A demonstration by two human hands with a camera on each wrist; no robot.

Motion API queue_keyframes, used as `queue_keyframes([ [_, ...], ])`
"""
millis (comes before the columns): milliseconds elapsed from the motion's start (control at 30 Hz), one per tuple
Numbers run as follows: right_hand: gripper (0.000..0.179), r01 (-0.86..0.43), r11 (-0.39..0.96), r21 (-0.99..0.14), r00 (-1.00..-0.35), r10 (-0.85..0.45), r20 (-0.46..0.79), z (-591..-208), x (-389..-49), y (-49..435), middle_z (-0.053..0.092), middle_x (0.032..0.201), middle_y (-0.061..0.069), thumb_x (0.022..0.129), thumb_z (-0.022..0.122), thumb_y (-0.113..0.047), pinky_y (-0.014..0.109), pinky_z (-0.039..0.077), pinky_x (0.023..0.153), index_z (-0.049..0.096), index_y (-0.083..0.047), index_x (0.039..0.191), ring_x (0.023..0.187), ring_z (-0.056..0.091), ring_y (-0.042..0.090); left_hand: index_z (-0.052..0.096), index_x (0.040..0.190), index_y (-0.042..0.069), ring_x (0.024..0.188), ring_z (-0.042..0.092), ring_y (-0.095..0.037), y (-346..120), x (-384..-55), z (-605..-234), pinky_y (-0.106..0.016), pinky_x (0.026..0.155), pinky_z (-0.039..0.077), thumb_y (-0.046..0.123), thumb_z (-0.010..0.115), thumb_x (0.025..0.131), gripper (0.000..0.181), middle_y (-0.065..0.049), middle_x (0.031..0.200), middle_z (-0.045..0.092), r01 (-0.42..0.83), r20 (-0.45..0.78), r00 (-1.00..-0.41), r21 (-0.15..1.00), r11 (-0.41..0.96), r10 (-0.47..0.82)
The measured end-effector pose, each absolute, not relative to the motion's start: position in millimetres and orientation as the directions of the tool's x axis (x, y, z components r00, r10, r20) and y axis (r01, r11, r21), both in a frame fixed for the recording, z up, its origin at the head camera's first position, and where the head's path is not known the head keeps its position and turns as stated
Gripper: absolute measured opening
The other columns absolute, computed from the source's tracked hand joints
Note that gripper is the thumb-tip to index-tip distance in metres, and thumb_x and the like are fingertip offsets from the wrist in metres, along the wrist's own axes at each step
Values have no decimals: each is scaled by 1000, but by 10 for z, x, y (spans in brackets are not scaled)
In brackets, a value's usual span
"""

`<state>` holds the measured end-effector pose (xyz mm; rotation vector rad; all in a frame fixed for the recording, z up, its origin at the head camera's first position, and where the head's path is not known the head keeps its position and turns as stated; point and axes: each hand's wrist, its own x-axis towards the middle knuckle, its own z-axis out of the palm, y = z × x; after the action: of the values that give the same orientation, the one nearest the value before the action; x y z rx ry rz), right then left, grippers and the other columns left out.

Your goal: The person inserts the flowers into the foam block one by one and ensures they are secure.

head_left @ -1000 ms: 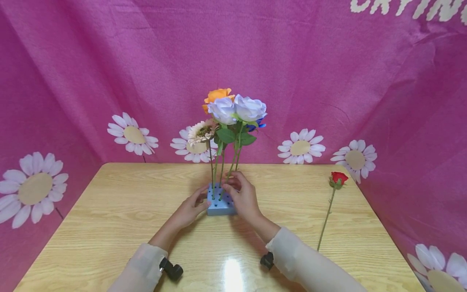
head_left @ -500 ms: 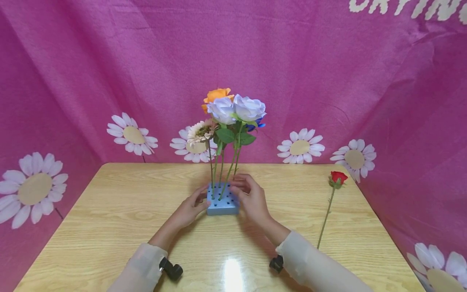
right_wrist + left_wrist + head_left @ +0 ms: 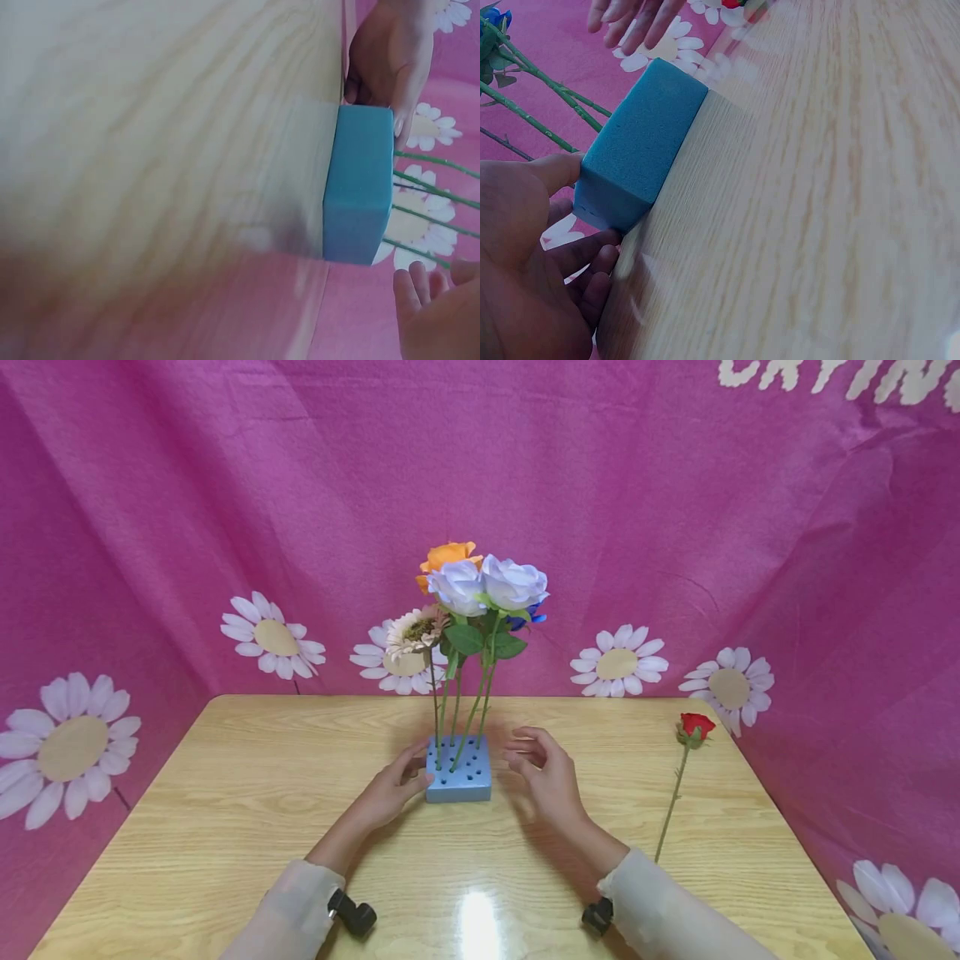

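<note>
A light-blue foam block (image 3: pixel 458 794) with rows of holes sits on the table, several artificial flower stems standing in it. Two pale lavender roses (image 3: pixel 514 582), an orange rose (image 3: pixel 447 557), a cream gerbera (image 3: pixel 411 633) and a partly hidden blue flower (image 3: pixel 534 615) top the stems. My left hand (image 3: pixel 387 793) holds the block's left side, thumb (image 3: pixel 558 171) over its top edge and fingers beside it. To the right of the block, my right hand (image 3: pixel 553 783) is apart from it, fingers loosely bent around nothing.
A single red rose (image 3: pixel 697 727) lies on the wooden table (image 3: pixel 247 777) at the right, its stem pointing toward me. Behind the table hangs a magenta curtain (image 3: pixel 480 468) printed with white daisies. Each sleeve carries a small black device (image 3: pixel 352 916) near the wrist.
My right hand has let go of a stem at the block and moved away to the right. The left hand has stayed at the block, and the flowers stand as before.
</note>
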<state>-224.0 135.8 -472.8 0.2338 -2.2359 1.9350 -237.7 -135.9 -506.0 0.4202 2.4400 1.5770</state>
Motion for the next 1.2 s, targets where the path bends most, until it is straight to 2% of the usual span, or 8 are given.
queue_keyframes([
  [433, 35, -189, 219, -957, -978, 44, 204, -4831, -2136, 1787, 70, 119, 29, 94, 73, 1, 22, 60, 84, 63, -3, 127, 103, 73, 28, 25, 165, 15, 148, 37, -42, -1359, -2357, -5037, -56, 123, 27, 22, 57, 107, 66, -22, 158, 43, 106, -32, -939, 920, 377, 342],
  [600, 34, -181, 258, -949, -976, 68, 205, -4844, -2103, 1937, 70, 120, 29, 95, 72, -2, 20, 59, 84, 63, -2, 128, 101, 73, 18, 26, 164, 15, 148, 38, -42, -1353, -2355, -5029, -56, 123, 28, 24, 58, 107, 66, -22, 158, 44, 101, -36, -942, 917, 386, 333],
  [733, 34, -161, 239, -958, -980, 76, 184, -4844, -2062, 2062, 67, 124, 30, 97, 70, -3, 27, 61, 87, 62, 0, 130, 100, 71, 9, 27, 164, 15, 147, 39, -42, -1351, -2357, -5029, -55, 123, 28, 24, 58, 107, 66, -21, 158, 44, 100, -39, -944, 913, 396, 326],
  [833, 34, -144, 216, -966, -983, 83, 165, -4838, -2019, 2142, 65, 127, 32, 98, 69, -3, 36, 61, 89, 60, 1, 130, 100, 70, 6, 27, 164, 16, 147, 39, -41, -1352, -2357, -5027, -55, 123, 29, 24, 58, 107, 65, -20, 157, 45, 98, -39, -946, 912, 399, 323],
  [933, 35, -138, 208, -968, -983, 88, 159, -4833, -1971, 2210, 64, 129, 32, 99, 68, -3, 38, 61, 89, 59, 3, 132, 101, 69, 5, 27, 164, 16, 147, 39, -41, -1353, -2358, -5028, -56, 123, 29, 24, 58, 107, 65, -20, 158, 44, 100, -38, -945, 912, 398, 325],
  [1200, 38, -161, 279, -947, -973, 116, 199, -4846, -1865, 2445, 64, 128, 30, 98, 70, -3, 20, 59, 86, 58, 6, 133, 102, 67, 4, 27, 164, 15, 147, 40, -39, -1355, -2364, -5031, -55, 123, 29, 23, 58, 107, 65, -19, 159, 43, 111, -29, -942, 912, 395, 334],
])
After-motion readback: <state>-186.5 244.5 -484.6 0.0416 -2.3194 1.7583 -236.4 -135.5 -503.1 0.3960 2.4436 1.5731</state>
